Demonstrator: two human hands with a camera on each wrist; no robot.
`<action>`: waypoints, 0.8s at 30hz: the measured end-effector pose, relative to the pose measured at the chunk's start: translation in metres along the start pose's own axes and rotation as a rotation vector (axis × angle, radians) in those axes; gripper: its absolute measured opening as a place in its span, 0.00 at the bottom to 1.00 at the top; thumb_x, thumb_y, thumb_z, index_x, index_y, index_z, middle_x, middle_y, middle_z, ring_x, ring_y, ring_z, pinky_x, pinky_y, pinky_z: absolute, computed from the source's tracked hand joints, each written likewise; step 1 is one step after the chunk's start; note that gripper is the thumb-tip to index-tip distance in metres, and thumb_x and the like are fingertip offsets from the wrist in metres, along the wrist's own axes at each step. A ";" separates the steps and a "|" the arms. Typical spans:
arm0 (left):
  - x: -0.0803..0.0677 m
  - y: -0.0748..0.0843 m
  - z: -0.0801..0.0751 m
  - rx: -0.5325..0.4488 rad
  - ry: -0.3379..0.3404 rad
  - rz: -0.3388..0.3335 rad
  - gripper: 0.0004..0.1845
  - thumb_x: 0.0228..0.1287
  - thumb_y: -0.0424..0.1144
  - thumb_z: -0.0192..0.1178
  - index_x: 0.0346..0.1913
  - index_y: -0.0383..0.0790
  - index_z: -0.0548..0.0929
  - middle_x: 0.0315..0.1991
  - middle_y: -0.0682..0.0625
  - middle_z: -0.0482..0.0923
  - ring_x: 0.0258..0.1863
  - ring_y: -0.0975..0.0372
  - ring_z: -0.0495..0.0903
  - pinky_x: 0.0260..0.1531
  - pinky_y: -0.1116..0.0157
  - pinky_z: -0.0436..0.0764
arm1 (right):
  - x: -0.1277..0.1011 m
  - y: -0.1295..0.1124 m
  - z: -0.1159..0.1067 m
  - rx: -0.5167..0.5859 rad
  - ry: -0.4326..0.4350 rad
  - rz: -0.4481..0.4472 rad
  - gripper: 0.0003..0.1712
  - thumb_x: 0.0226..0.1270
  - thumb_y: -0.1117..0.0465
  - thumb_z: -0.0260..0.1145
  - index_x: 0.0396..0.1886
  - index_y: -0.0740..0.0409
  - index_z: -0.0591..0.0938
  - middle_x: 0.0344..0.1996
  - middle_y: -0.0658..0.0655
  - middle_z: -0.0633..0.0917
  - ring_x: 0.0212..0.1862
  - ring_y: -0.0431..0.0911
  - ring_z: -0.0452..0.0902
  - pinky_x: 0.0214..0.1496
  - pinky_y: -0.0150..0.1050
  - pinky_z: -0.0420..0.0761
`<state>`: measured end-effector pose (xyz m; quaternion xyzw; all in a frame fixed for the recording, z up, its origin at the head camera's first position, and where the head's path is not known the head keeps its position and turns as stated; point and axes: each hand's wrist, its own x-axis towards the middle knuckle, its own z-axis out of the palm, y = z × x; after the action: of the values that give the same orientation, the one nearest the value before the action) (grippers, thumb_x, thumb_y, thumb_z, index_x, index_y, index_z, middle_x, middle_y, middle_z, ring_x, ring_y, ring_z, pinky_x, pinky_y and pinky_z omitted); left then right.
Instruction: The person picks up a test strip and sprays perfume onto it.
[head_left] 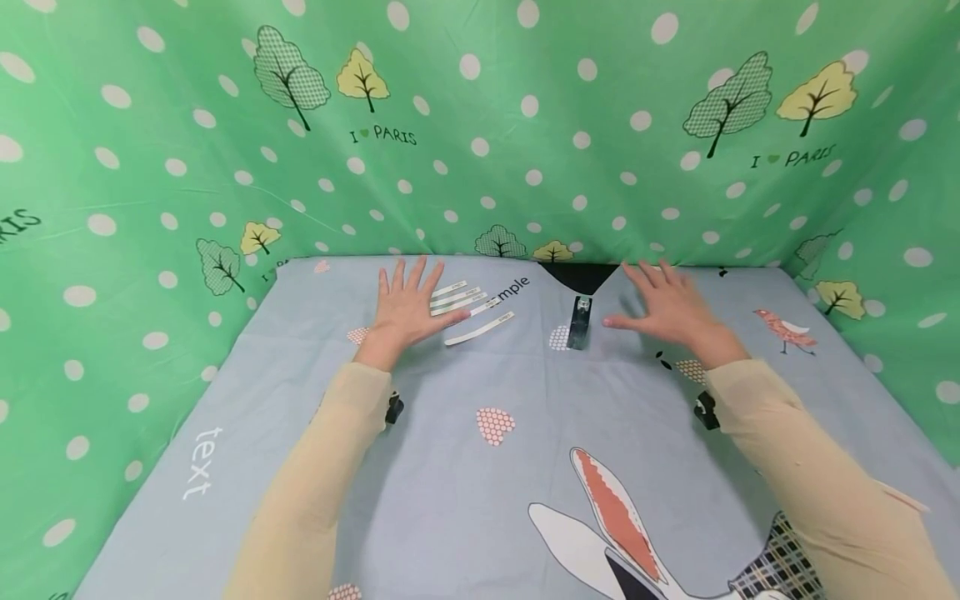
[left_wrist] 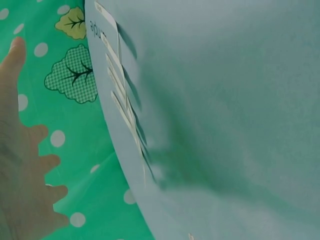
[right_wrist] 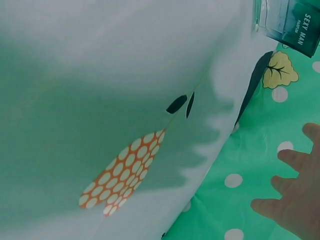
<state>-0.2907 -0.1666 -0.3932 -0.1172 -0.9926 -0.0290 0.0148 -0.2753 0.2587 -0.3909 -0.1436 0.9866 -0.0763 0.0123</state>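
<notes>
The white paper strips [head_left: 471, 310] lie in a loose fan on the grey-blue printed cloth [head_left: 480, 392], at the far side of the table, near the fold where the green dotted backdrop [head_left: 480, 125] begins. They are about five, each with small dark print near one end; the lowest strip lies a little apart from the others and points toward the middle of the table. In the left wrist view the same strips [left_wrist: 122, 107] appear as a row along the edge of the cloth.

The left hand [head_left: 408, 308] is flat with all fingers straight and spread, and it holds nothing. It lies just beside the strips, and its thumb reaches next to their near ends (whether it really touches them I cannot tell).

To the right of the strips stands a small perfume bottle [head_left: 579, 322], dark green, with the words "SEXY MAN" readable in the right wrist view [right_wrist: 292, 22]. It is between the two hands.

The right hand [head_left: 670, 308] is also flat and spread, gripping nothing, with its thumb pointing toward the bottle but apart from it.

Both arms wear pale yellow sleeves [head_left: 315, 492]. On the cloth are printed a rabbit [head_left: 622, 533], a small bird [head_left: 783, 329] and the word "text".
</notes>
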 end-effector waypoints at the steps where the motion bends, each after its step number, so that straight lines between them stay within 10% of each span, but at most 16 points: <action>1: 0.000 0.000 0.000 0.001 -0.001 -0.001 0.58 0.54 0.84 0.41 0.81 0.55 0.44 0.83 0.46 0.36 0.81 0.41 0.36 0.76 0.36 0.32 | 0.000 -0.001 0.000 0.004 -0.008 -0.002 0.64 0.57 0.22 0.58 0.82 0.52 0.46 0.79 0.68 0.50 0.78 0.71 0.37 0.75 0.73 0.46; 24: -0.011 0.002 0.006 -0.018 -0.040 -0.002 0.57 0.57 0.83 0.41 0.81 0.52 0.43 0.82 0.44 0.40 0.81 0.43 0.43 0.78 0.40 0.41 | -0.005 -0.018 0.014 0.085 -0.033 -0.014 0.65 0.54 0.23 0.64 0.80 0.54 0.52 0.78 0.68 0.55 0.78 0.69 0.46 0.72 0.72 0.59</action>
<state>-0.2800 -0.1672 -0.3991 -0.1170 -0.9925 -0.0359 -0.0061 -0.2644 0.2413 -0.4019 -0.1512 0.9811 -0.1160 0.0342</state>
